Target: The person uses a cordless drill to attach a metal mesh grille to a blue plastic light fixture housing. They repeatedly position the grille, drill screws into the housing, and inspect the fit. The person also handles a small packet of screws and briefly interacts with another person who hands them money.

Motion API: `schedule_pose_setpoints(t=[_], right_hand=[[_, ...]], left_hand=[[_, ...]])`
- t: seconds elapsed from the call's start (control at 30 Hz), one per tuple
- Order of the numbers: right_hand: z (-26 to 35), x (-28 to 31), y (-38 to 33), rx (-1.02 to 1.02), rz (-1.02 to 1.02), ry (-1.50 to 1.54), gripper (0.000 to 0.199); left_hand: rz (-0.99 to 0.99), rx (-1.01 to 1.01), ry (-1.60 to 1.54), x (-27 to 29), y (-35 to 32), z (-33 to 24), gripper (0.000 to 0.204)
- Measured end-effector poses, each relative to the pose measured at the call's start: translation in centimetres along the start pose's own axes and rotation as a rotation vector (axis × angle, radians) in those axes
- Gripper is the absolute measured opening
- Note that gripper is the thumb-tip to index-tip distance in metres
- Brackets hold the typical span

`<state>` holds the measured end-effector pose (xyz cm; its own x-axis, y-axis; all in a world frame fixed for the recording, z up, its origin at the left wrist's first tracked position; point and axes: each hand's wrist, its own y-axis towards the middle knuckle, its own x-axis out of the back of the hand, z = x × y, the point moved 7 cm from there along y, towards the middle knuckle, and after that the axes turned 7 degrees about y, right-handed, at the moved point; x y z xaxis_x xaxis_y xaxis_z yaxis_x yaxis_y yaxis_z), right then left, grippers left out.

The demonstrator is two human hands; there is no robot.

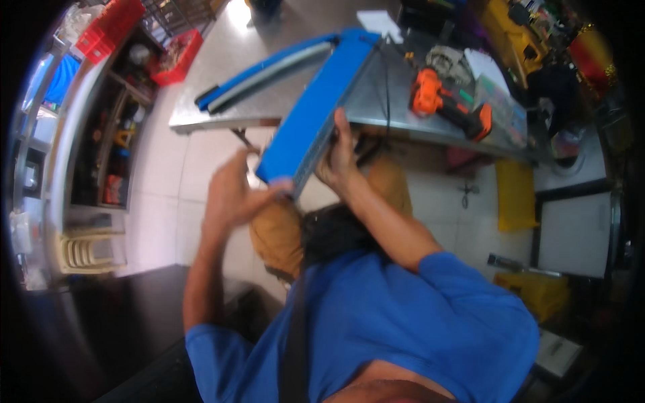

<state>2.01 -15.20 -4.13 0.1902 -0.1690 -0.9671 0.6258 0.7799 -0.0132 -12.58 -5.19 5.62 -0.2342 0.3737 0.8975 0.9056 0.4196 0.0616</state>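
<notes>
A long blue panel (312, 107), flat on top with a greyish side edge, slants from the table toward my lap. At its far end it meets a thinner blue arm (269, 66) with a silvery bar alongside, spread out to the left over the table. My right hand (341, 158) grips the panel's right side from below, thumb up along the edge. At the near end is my left hand (235, 191), slightly blurred, with its fingers apart and the thumb reaching across to the panel's corner. The panel's underside is hidden.
Right of the panel, an orange and black cordless power tool (447, 104) lies on the metal table (222, 131), near a clear plastic case (504, 111). A thin dark cable (388, 87) hangs over the edge. Cream stacked stools (91, 252) and a red crate (178, 59) stand left.
</notes>
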Motion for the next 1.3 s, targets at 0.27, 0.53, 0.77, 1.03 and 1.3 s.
schedule_pose_setpoints(t=[0.27, 0.53, 0.77, 1.03, 1.3], right_hand=[[0.0, -0.1, 0.6, 0.031, 0.016, 0.031, 0.076], [-0.3, 0.8, 0.8, -0.014, 0.0, 0.112, 0.079], [-0.4, 0.4, 0.0, -0.048, -0.049, 0.16, 0.073], [-2.1, 3.7, 1.2, -0.081, -0.076, 0.142, 0.061], [-2.4, 3.9, 1.5, -0.126, -0.17, 0.194, 0.052]], left_hand=[[0.099, -0.02, 0.121, -1.2, 11.1, -4.9, 0.072], [-0.002, -0.177, 0.144, -3.2, 20.0, -6.6, 0.05], [0.107, -0.404, 0.308, -4.7, 21.8, -17.1, 0.032], [0.437, -0.653, 1.02, -13.4, 18.6, -20.9, 0.017], [0.125, -0.556, 0.56, -17.7, 24.6, -19.4, 0.027]])
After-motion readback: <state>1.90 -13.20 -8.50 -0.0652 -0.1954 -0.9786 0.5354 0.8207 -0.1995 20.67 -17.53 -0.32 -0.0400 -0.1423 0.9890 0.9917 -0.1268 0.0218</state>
